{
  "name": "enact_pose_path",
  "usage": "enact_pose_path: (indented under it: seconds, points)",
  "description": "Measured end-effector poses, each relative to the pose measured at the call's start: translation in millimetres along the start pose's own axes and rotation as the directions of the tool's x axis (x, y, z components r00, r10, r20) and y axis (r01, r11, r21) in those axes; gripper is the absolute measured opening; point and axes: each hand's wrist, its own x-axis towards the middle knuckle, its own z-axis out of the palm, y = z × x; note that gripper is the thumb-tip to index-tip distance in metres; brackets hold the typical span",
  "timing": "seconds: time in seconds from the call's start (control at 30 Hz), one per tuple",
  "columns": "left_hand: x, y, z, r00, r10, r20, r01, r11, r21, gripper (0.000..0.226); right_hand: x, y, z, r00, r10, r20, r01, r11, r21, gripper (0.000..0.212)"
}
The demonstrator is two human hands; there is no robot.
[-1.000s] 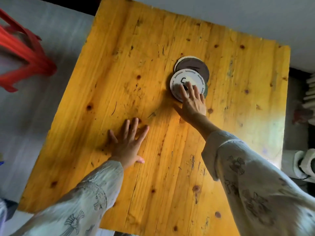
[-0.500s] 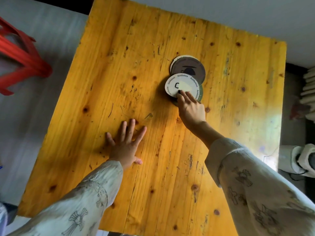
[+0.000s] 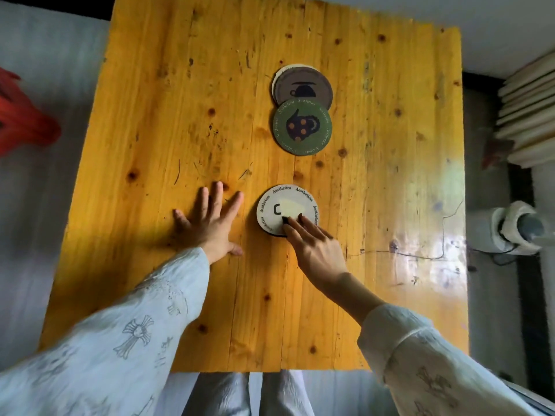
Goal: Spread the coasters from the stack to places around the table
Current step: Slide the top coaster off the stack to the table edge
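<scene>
A white round coaster with "Aesthetics" lettering lies flat in the middle of the yellow wooden table. The fingertips of my right hand press on its near right part, without gripping it. Beyond it lies a green coaster with a dotted jug, overlapping a brown coaster with a cup. A pale coaster's edge peeks out under the brown one. My left hand rests flat on the wood, fingers spread, just left of the white coaster.
A red stool stands on the floor at the left. At the right are stacked pale slats and a white and grey device with a thin cable. My lap shows below the table's near edge.
My right hand has slid the white coaster off the stack toward me to the table's middle, which uncovered the green coaster. My left hand stayed flat on the wood.
</scene>
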Motion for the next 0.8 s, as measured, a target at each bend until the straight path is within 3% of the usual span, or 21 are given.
enact_pose_path:
  seconds: [0.27,0.37,0.47,0.63,0.8]
  points:
    - [-1.9,-4.9,10.0,0.992,0.035,-0.125,-0.032,0.999,0.025,0.113,-44.0,-29.6,16.0,0.995,0.027,0.091,-0.026,1.000,-0.011,0.046]
    - [-6.3,-5.8,17.1,0.980,0.047,-0.193,-0.047,0.999,0.005,0.105,-26.4,-23.5,14.9,0.993,0.067,0.096,-0.080,0.988,0.133,0.035]
    - [-11.8,-1.9,22.6,0.973,0.049,-0.227,-0.052,0.999,-0.009,0.096,1.1,-11.3,12.7,0.987,0.155,0.031,-0.158,0.975,0.153,0.042]
    - [-33.3,-1.0,40.1,0.942,0.102,-0.320,-0.124,0.991,-0.049,0.071,41.1,-2.3,6.6,0.962,0.160,0.222,-0.187,0.976,0.107,0.070]
    - [-63.2,10.4,66.3,0.920,0.138,-0.367,-0.181,0.980,-0.084,0.054,40.4,-2.8,5.7,0.969,0.136,0.205,-0.153,0.986,0.071,0.072]
